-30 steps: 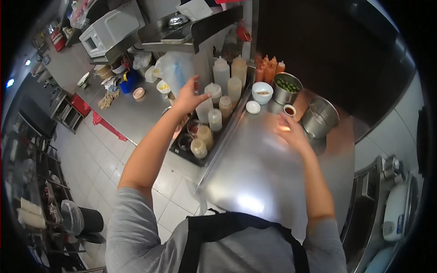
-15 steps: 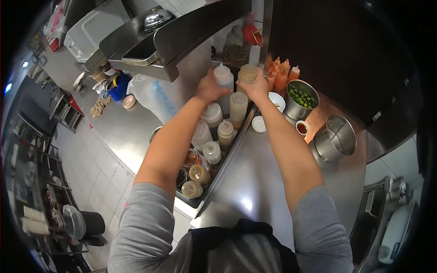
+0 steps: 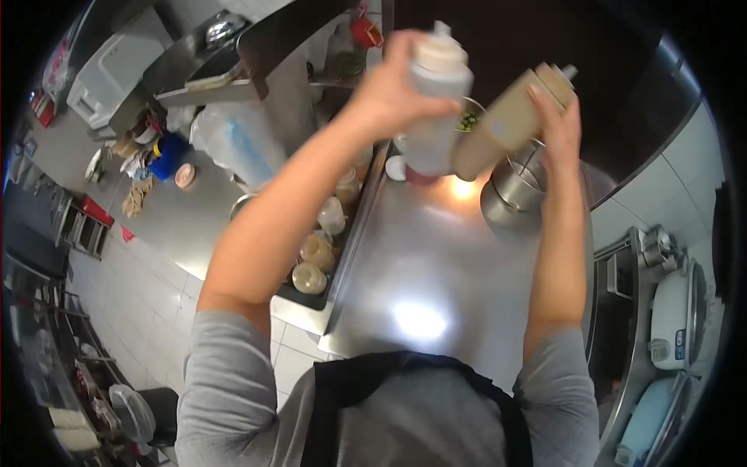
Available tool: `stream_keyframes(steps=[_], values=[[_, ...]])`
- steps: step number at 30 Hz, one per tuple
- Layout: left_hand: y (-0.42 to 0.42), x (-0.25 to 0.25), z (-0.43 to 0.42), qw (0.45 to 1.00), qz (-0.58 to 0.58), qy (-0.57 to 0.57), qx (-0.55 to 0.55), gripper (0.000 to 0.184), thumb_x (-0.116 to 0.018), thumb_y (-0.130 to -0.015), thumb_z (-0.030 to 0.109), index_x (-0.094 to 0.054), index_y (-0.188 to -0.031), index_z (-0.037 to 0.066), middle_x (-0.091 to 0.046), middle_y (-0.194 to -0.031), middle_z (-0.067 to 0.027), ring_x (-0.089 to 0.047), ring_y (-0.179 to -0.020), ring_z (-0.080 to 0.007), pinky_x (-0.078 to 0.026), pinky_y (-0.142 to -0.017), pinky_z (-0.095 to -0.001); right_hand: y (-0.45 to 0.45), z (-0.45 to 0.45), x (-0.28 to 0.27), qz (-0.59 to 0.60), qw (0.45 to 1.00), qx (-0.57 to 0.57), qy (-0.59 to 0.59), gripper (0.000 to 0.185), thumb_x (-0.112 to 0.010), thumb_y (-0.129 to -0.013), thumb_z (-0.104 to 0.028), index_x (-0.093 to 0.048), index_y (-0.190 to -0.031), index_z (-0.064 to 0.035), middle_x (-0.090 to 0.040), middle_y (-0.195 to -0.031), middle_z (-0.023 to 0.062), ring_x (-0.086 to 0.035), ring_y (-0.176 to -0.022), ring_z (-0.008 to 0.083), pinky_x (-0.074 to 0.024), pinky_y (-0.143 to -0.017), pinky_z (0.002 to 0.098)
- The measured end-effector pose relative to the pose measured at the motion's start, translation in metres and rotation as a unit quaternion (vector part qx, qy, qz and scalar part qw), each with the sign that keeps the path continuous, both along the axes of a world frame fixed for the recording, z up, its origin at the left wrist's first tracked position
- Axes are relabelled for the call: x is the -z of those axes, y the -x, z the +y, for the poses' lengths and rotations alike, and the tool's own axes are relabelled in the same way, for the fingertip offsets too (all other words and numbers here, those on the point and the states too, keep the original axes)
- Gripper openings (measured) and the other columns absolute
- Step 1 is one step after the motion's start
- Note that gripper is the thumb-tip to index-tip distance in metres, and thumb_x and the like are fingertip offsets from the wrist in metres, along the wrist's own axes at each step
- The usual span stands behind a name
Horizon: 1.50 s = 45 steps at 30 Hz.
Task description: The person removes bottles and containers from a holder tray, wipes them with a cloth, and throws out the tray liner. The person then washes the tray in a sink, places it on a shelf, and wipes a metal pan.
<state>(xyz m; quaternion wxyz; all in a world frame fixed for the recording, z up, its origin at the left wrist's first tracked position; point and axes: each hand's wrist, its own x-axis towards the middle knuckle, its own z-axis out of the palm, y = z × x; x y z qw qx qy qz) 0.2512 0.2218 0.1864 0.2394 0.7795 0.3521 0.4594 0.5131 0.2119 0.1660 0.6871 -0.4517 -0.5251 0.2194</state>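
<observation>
My left hand (image 3: 387, 95) is wrapped round a translucent squeeze bottle (image 3: 440, 87) with a white cap, held nearly upright above the counter; its lower end looks dark reddish. My right hand (image 3: 560, 128) grips a squeeze bottle of tan sauce (image 3: 502, 124) near its cap, tilted with the nozzle up to the right. The two bottles are close together, the tan one's base beside the clear one. Under my left forearm, several more squeeze bottles (image 3: 310, 278) stand in a dark tray, partly hidden by the arm.
Behind the raised bottles are a pot of green limes (image 3: 468, 121) and metal pots (image 3: 510, 198). A small white dish (image 3: 396, 168) sits by the tray's edge on the steel counter (image 3: 389, 272). A plastic bag (image 3: 233, 140) and blue container (image 3: 166, 156) lie left.
Both hands have lifted squeeze bottles out of the tray and carried them right, over the counter. The right one has become tilted. The camera view has shifted too.
</observation>
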Motion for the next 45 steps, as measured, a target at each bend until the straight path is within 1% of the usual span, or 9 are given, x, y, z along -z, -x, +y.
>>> stream_keyframes(steps=[9, 15, 19, 23, 30, 38, 41, 42, 45], values=[[-0.141, 0.181, -0.078, 0.974, 0.095, 0.163, 0.125, 0.095, -0.084, -0.055, 0.022, -0.026, -0.13, 0.016, -0.054, -0.114, -0.0226, -0.056, -0.103, -0.0387, -0.047, -0.088, -0.0434, -0.086, -0.121, 0.167, -0.274, 0.913, 0.275, 0.125, 0.071, -0.08, -0.067, -0.029, -0.045, -0.124, -0.0038, -0.057, -0.115, 0.0166, -0.055, -0.107, 0.0294, -0.0421, -0.092, 0.0373], [-0.063, 0.097, -0.065, 0.984, 0.151, -0.059, 0.071, 0.082, -0.08, -0.062, 0.026, -0.037, -0.13, 0.01, -0.045, -0.128, -0.0197, -0.048, -0.115, -0.0361, -0.04, -0.097, -0.0428, -0.063, -0.142, 0.125, -0.321, 0.852, 0.411, 0.037, 0.081, -0.079, -0.069, -0.024, -0.035, -0.134, -0.0035, -0.043, -0.133, 0.0168, -0.046, -0.12, 0.0308, -0.0379, -0.099, 0.0418], [0.065, 0.071, 0.003, 0.942, 0.296, -0.067, -0.142, 0.084, -0.079, -0.057, 0.016, -0.04, -0.131, 0.014, -0.045, -0.127, -0.0194, -0.046, -0.116, -0.0359, -0.043, -0.095, -0.041, 0.044, -0.109, 0.058, -0.123, 0.967, 0.103, -0.197, 0.076, -0.077, -0.068, -0.009, -0.037, -0.132, -0.0026, -0.039, -0.137, 0.0143, -0.044, -0.121, 0.0253, -0.0419, -0.095, 0.038], [0.119, 0.097, 0.043, 0.842, 0.485, 0.156, -0.18, 0.085, -0.083, -0.05, 0.022, -0.046, -0.127, 0.017, -0.056, -0.116, -0.0181, -0.055, -0.107, -0.0341, -0.047, -0.089, -0.0392, 0.137, 0.002, 0.1, -0.151, 0.973, -0.173, 0.027, 0.089, -0.078, -0.063, -0.014, -0.031, -0.138, -0.009, -0.046, -0.128, 0.0165, -0.049, -0.113, 0.0252, -0.043, -0.093, 0.0364], [0.128, 0.111, 0.061, 0.846, 0.447, 0.206, -0.203, 0.071, -0.085, -0.049, 0.025, -0.058, -0.113, 0.013, -0.063, -0.108, -0.0128, -0.06, -0.102, -0.0296, -0.049, -0.085, -0.0386, 0.221, 0.119, 0.181, -0.266, 0.947, -0.135, 0.119, 0.086, -0.083, -0.058, -0.024, -0.035, -0.128, -0.0082, -0.057, -0.112, 0.0225, -0.056, -0.106, 0.0374, -0.0453, -0.089, 0.0413], [0.095, 0.031, 0.023, 0.885, 0.376, -0.068, -0.267, 0.055, -0.076, -0.06, 0.018, -0.056, -0.111, 0.012, -0.061, -0.101, -0.0152, -0.061, -0.094, -0.0331, -0.05, -0.08, -0.041, 0.193, 0.072, 0.043, -0.178, 0.956, 0.056, -0.227, 0.07, -0.082, -0.06, -0.024, -0.046, -0.117, -0.0064, -0.062, -0.103, 0.0181, -0.06, -0.095, 0.0359, -0.0472, -0.082, 0.0414], [0.069, -0.028, -0.024, 0.887, 0.362, -0.177, -0.227, 0.054, -0.077, -0.057, 0.021, -0.06, -0.107, 0.009, -0.063, -0.096, -0.0152, -0.06, -0.093, -0.0348, -0.048, -0.08, -0.0421, 0.147, -0.024, -0.039, -0.208, 0.957, 0.107, -0.171, 0.072, -0.083, -0.062, -0.022, -0.046, -0.121, -0.0051, -0.06, -0.11, 0.0114, -0.06, -0.096, 0.0206, -0.0485, -0.084, 0.0321], [0.062, -0.043, -0.035, 0.897, 0.347, -0.201, -0.187, 0.054, -0.078, -0.057, 0.023, -0.061, -0.106, 0.008, -0.064, -0.096, -0.0152, -0.061, -0.092, -0.0338, -0.048, -0.08, -0.0406, 0.125, -0.042, -0.052, -0.188, 0.944, 0.039, -0.268, 0.063, -0.076, -0.062, -0.003, -0.046, -0.117, -0.0041, -0.057, -0.104, 0.0064, -0.055, -0.098, 0.0143, -0.0451, -0.088, 0.0287], [0.024, -0.073, -0.093, 0.94, 0.312, -0.136, -0.031, 0.052, -0.079, -0.056, 0.023, -0.062, -0.101, 0.005, -0.065, -0.09, -0.0158, -0.064, -0.086, -0.0312, -0.049, -0.076, -0.0371, 0.062, -0.129, -0.068, -0.176, 0.969, -0.111, -0.132, 0.069, -0.079, -0.061, -0.011, -0.046, -0.12, -0.003, -0.056, -0.106, 0.0064, -0.057, -0.096, 0.0161, -0.0462, -0.083, 0.0294]])
